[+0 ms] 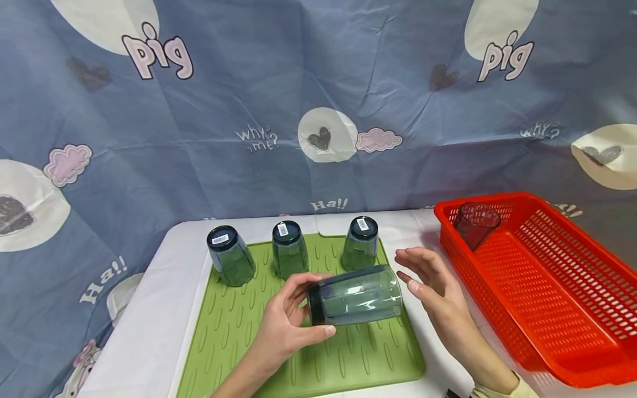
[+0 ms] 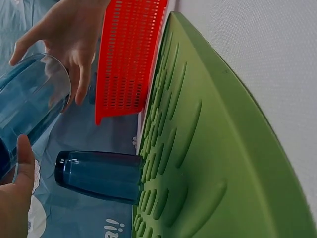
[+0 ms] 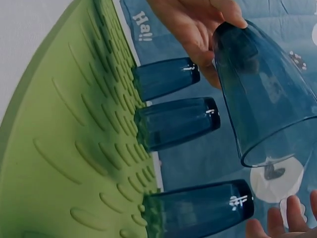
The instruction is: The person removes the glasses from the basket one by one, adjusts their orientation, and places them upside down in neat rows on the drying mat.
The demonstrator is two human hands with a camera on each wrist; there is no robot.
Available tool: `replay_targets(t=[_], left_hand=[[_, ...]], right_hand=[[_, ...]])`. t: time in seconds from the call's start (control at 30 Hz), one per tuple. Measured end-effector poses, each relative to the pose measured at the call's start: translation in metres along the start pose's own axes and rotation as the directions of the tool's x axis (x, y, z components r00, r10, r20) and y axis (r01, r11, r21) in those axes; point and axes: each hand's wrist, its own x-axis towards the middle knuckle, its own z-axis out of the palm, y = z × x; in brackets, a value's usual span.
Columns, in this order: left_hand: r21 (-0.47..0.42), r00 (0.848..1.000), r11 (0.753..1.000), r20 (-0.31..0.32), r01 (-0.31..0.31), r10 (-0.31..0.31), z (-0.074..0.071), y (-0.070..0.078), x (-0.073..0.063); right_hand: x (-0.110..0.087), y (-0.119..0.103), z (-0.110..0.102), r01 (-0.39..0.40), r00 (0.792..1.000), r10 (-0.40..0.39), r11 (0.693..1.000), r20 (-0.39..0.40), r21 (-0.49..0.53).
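My left hand (image 1: 291,318) grips a blue-tinted drinking glass (image 1: 360,296) by its thick base, thumb on the near side. The glass lies sideways above the green drying mat (image 1: 348,359), its mouth pointing right. My right hand (image 1: 440,301) is just beyond that mouth, fingers spread and loosely bent, holding nothing. Behind, three matching glasses stand upside down along the back of the mat: one at the left (image 1: 231,257), one in the middle (image 1: 290,251) and one at the right (image 1: 360,243). In the right wrist view the held glass (image 3: 267,99) hangs well above the mat.
A red plastic basket (image 1: 497,309) with perforated walls stands at the right. Inside its far left corner leans another glass (image 1: 476,224). A white tablecloth (image 1: 144,337) lies under the mat, and a printed blue cloth (image 1: 278,83) hangs behind the table.
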Motion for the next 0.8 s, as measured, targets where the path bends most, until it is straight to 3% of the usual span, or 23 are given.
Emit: replay_targets(t=[0.27,0.47,0.7,0.8], left_hand=[[0.006,1.000,1.000,-0.013,0.008,-0.008,-0.0015,0.0002,0.0001],[0.047,1.000,0.999,-0.030,-0.004,0.005,-0.0042,0.0001,0.0000],[0.154,0.999,0.988,-0.052,0.000,0.008,-0.0071,0.0010,-0.0005],[0.133,0.999,0.991,-0.047,0.000,0.007,-0.0072,0.0008,-0.0001]], right_hand=[[0.0016,0.0021,-0.0041,0.028,1.000,-0.028,0.999,-0.012,-0.041],[0.0034,0.0034,-0.0045,0.024,0.999,-0.028,0.997,-0.045,-0.073],[0.0035,0.0057,-0.0041,0.009,0.996,-0.017,0.996,-0.091,-0.088],[0.0034,0.0067,-0.0049,0.004,0.995,-0.013,0.996,-0.097,-0.090]])
